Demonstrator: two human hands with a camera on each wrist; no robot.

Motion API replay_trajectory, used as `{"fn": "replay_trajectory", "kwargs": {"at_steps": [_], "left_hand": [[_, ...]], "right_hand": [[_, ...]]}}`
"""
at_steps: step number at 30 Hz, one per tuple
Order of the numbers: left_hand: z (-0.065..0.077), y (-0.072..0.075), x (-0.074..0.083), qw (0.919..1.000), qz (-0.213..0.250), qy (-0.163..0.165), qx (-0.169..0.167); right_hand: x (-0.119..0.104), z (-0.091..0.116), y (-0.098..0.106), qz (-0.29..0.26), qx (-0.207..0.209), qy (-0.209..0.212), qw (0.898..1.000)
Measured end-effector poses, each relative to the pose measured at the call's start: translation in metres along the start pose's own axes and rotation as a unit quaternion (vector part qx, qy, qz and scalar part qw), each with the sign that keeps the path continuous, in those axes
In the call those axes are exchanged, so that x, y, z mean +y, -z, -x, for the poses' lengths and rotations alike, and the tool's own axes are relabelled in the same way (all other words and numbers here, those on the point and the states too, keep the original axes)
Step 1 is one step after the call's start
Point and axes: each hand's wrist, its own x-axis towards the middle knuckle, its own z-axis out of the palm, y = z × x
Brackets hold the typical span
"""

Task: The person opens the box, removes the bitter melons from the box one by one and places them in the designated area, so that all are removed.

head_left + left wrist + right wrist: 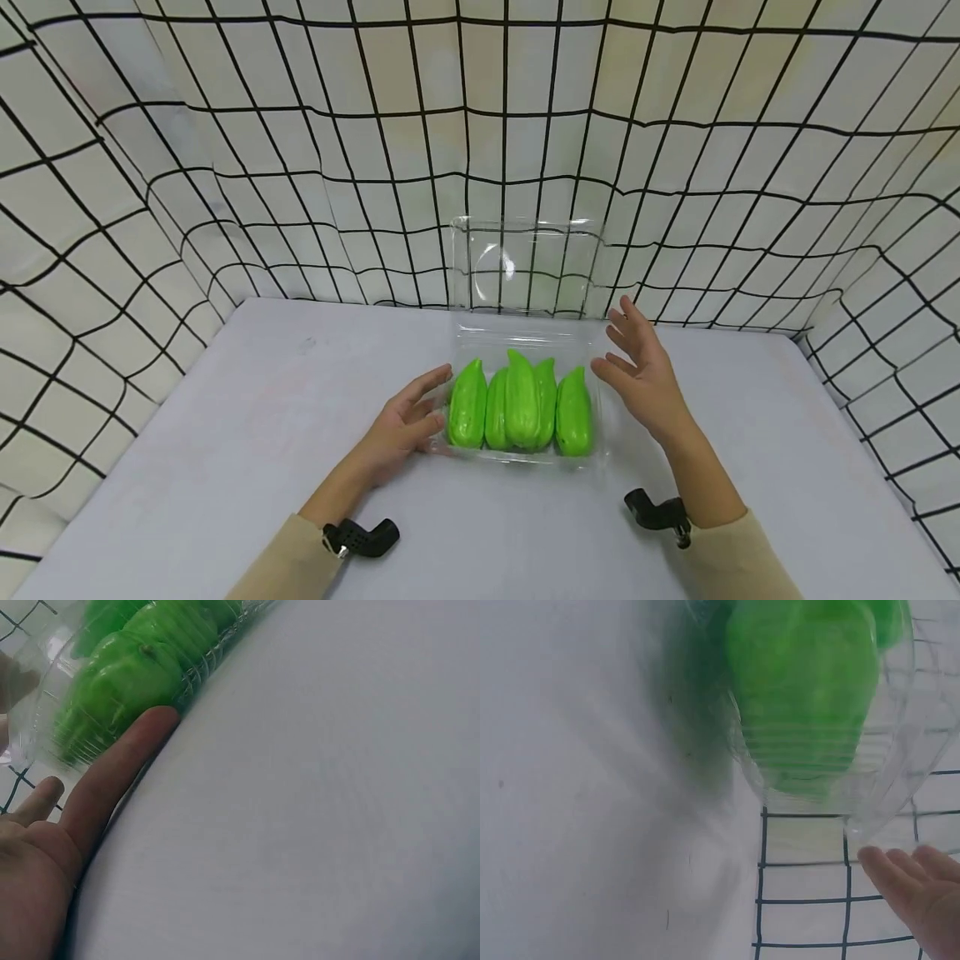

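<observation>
In the head view, a clear plastic clamshell box point(600, 417) sits on the table with its lid point(487, 267) raised at the back. Several bright green, long vegetables with pointed tips, pepper-like in shape point(521, 404), lie side by side in it. My left hand point(397, 429) rests against the box's left side with fingers extended; in the left wrist view its straight thumb point(127, 761) touches the lower wall. To the right of the box, my right hand point(641, 375) is raised with fingers spread, holding nothing. The right wrist view shows its fingertips point(892, 874) close to the box edge.
A white table point(225, 450) carries the box near its back edge. Black grid netting point(465, 108) over pale walls surrounds the back and both sides. A black wrist device point(363, 537) is strapped on the left wrist, and another point(656, 510) on the right.
</observation>
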Motion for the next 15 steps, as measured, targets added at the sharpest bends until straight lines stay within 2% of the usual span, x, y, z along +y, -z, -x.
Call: {"fn": "replay_trajectory", "kwargs": {"at_steps": [4,6,11,15], "left_hand": [[-0.0001,-0.0019,0.0003,0.9998,-0.021,-0.003,0.000],[-0.0006,-0.0029,0.0013,0.9994,-0.034,-0.001,0.005],[-0.0026,-0.0032,0.0023,0.9988,-0.034,0.027,0.023],[-0.0030,-0.0008,0.0013,0.9975,-0.035,0.045,0.041]], "right_hand": [[0.0045,0.0001,-0.0011,-0.001,-0.027,-0.020,0.999],[0.0065,0.0003,-0.0015,0.022,-0.036,-0.032,0.999],[0.0085,0.0016,-0.0019,0.072,-0.069,-0.070,0.993],[0.0059,0.0033,-0.0025,0.066,-0.104,-0.091,0.988]]}}
